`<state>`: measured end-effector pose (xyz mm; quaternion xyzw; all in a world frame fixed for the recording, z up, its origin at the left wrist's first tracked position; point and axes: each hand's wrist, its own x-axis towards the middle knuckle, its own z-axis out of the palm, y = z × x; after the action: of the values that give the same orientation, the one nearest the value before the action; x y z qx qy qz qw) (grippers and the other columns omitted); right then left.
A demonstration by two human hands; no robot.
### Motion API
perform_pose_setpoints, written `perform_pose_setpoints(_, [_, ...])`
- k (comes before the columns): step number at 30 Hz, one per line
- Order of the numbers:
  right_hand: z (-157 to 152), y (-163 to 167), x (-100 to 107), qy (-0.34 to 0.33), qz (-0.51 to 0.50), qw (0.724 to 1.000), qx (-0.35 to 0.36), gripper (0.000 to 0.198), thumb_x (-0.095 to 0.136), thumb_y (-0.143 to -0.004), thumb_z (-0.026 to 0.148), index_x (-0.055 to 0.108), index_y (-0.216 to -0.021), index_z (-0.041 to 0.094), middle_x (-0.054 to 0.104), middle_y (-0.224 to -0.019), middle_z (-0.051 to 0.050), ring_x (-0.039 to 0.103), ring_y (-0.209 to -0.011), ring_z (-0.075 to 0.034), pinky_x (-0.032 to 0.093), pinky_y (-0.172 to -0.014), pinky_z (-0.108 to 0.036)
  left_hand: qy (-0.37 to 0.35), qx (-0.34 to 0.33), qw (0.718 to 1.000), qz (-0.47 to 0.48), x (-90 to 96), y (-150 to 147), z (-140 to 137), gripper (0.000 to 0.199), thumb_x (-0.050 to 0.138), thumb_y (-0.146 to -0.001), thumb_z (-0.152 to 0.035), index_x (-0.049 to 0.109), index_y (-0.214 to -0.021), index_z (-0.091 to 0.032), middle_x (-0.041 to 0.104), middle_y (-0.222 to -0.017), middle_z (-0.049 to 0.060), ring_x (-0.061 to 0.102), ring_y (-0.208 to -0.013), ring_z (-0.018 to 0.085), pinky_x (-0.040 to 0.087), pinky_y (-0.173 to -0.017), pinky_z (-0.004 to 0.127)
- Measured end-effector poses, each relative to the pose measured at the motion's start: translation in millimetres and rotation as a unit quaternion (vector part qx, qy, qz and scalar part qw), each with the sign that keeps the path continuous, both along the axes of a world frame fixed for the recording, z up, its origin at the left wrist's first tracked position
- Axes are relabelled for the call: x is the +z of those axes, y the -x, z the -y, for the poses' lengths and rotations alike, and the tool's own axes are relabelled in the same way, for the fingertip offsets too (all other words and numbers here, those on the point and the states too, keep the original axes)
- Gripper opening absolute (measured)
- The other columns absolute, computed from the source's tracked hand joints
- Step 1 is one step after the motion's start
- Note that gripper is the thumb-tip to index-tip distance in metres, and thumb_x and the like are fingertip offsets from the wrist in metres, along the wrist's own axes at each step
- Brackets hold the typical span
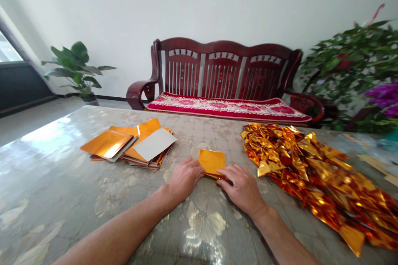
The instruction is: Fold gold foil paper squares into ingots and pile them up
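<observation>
A small sheet of gold foil paper (212,160) lies on the table between my hands, its near edge folded over into a narrow strip. My left hand (185,177) is closed at the left end of that fold, fingertips on the paper. At the right end, my right hand (240,186) pinches the folded edge between thumb and fingers. To the left is a loose stack of gold foil sheets (107,143), with one sheet showing its pale back (156,144). A long heap of folded gold foil pieces (306,169) spreads along the right side.
The table (130,223) has a glossy, flower-patterned cover. Clear plastic and flat tan strips (374,165) lie at its right edge. Beyond it stands a dark wooden bench (222,66) with a red floral cushion. Potted plants (81,64) flank the bench.
</observation>
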<state>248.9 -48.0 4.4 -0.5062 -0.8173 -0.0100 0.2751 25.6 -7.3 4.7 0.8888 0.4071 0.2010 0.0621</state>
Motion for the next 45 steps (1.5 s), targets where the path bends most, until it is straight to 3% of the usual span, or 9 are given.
perform_pose_setpoints(3, [-2,-1,-1,0.009,0.002,1.0,0.009,0.007,0.065,-0.091,0.025,0.071,-0.095,0.024,0.071,-0.089,-0.002,0.06,-0.086,-0.019,0.041,-0.08,-0.031,0.017,0.0,1.0,-0.003,3.2,2,1,0.023,0.052,-0.099,-0.034,0.074,-0.098,-0.028,0.069,-0.091,0.0,0.059,-0.088,0.017,0.042,-0.076,0.025])
perform_pose_setpoints(8, [-4,-2,-2,0.03,0.005,0.999,-0.011,0.016,0.059,-0.094,0.028,0.071,-0.086,0.024,0.069,-0.084,-0.002,0.059,-0.083,-0.018,0.04,-0.076,-0.03,0.047,0.003,0.999,0.024,3.9,2,-1,0.029,0.051,-0.099,-0.035,0.074,-0.087,-0.024,0.07,-0.087,0.001,0.061,-0.087,0.016,0.041,-0.079,0.026])
perform_pose_setpoints(16, [-4,2,5,0.093,0.0,0.995,-0.042,0.027,0.049,-0.097,0.027,0.071,-0.08,0.023,0.067,-0.082,-0.002,0.057,-0.085,-0.018,0.04,-0.074,-0.029,0.156,0.11,0.976,0.101,5.6,-3,-6,0.022,0.062,-0.088,-0.036,0.075,-0.077,-0.022,0.073,-0.082,-0.001,0.063,-0.079,0.015,0.039,-0.069,0.024])
perform_pose_setpoints(22, [-5,3,4,0.123,-0.027,0.99,-0.065,0.015,0.058,-0.091,0.026,0.071,-0.083,0.025,0.07,-0.085,0.0,0.058,-0.088,-0.018,0.039,-0.076,-0.029,0.163,0.145,0.975,0.049,10.9,-4,-4,0.023,0.062,-0.084,-0.038,0.073,-0.074,-0.022,0.073,-0.078,0.0,0.063,-0.075,0.015,0.033,-0.06,0.024])
perform_pose_setpoints(30, [-4,5,5,0.105,-0.002,0.99,-0.098,0.019,0.056,-0.091,0.022,0.064,-0.074,0.023,0.069,-0.081,0.0,0.058,-0.083,-0.018,0.037,-0.071,-0.028,0.17,0.185,0.968,0.006,20.2,-5,-6,0.022,0.064,-0.082,-0.042,0.072,-0.075,-0.022,0.074,-0.079,0.002,0.066,-0.079,0.019,0.038,-0.063,0.025])
perform_pose_setpoints(38, [-7,8,5,0.114,0.003,0.985,-0.133,0.016,0.06,-0.089,0.022,0.066,-0.074,0.024,0.071,-0.08,0.0,0.059,-0.08,-0.018,0.035,-0.068,-0.027,0.134,0.169,0.976,-0.028,19.4,-5,-9,0.027,0.062,-0.084,-0.044,0.072,-0.073,-0.021,0.071,-0.074,0.004,0.064,-0.078,0.021,0.04,-0.067,0.027])
perform_pose_setpoints(45, [-6,10,7,0.108,0.008,0.985,-0.137,0.015,0.061,-0.087,0.021,0.066,-0.074,0.024,0.07,-0.078,0.0,0.059,-0.078,-0.018,0.034,-0.066,-0.028,0.119,0.167,0.978,-0.044,21.0,-5,-10,0.027,0.062,-0.084,-0.045,0.072,-0.076,-0.021,0.072,-0.082,0.006,0.064,-0.084,0.023,0.042,-0.072,0.029])
